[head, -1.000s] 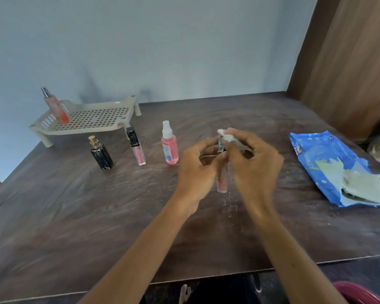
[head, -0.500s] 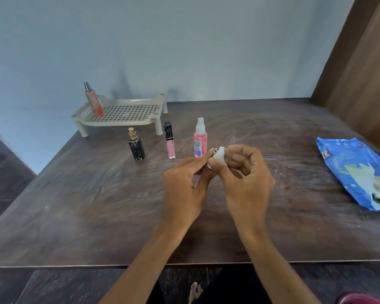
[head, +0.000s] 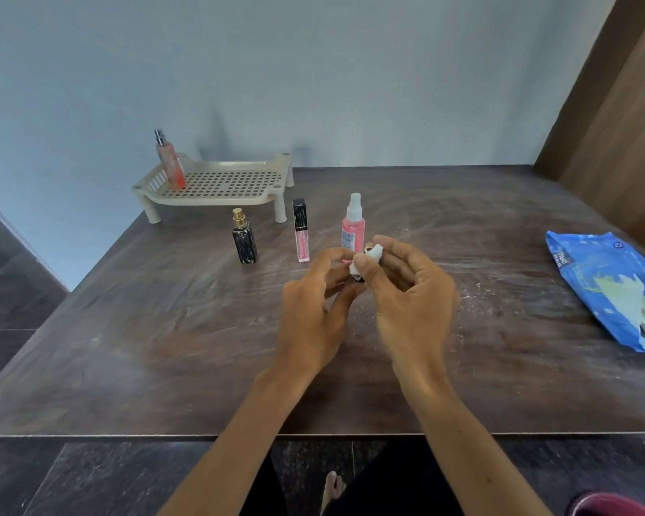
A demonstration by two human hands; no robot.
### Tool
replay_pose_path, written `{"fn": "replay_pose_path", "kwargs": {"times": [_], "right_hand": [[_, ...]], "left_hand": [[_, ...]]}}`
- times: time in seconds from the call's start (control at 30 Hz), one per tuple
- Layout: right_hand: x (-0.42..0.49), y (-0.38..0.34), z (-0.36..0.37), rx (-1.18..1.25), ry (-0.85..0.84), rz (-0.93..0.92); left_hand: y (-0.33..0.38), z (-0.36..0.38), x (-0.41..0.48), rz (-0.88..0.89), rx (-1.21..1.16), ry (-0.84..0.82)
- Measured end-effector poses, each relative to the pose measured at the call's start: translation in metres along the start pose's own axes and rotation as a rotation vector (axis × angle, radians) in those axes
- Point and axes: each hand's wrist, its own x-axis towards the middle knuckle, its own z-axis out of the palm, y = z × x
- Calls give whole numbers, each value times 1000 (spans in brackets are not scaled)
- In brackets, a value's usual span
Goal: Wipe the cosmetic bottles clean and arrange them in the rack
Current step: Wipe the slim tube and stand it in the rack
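Note:
Over the middle of the dark table, my left hand [head: 313,310] grips a slim cosmetic tube, almost wholly hidden between my fingers. My right hand [head: 410,296] pinches a white wipe [head: 367,260] around the tube's top end. Behind my hands stand a pink spray bottle [head: 352,227], a pink lip-gloss tube with a black cap [head: 301,232] and a black bottle with a gold top [head: 244,238]. The beige perforated rack [head: 216,182] sits at the back left. An orange spray bottle [head: 170,162] stands on the rack's left end.
A blue wet-wipe pack [head: 607,288] lies open at the table's right edge with a wipe sticking out. A wooden panel rises at the back right. White specks dot the table [head: 127,348] near my right hand. The near edge runs under my forearms.
The view has pulled back and shifted, so the rack sits nearer the centre. My hands turned the tube, which now hides between my fingers instead of hanging below them.

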Motion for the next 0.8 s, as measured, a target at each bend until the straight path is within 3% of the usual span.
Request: {"fn": "replay_pose_path", "kwargs": {"times": [0.27, 0.4, 0.67, 0.8], "right_hand": [[-17, 5, 12, -103, 22, -174], [-6, 7, 8, -13, 6, -55], [17, 2, 14, 150, -30, 58], [21, -3, 13, -79, -188, -121]], "left_hand": [[-8, 2, -10, 0, 29, 94], [-13, -6, -5, -105, -76, 42], [-26, -10, -1, -59, -41, -89], [-28, -12, -3, -19, 2, -73]]}}
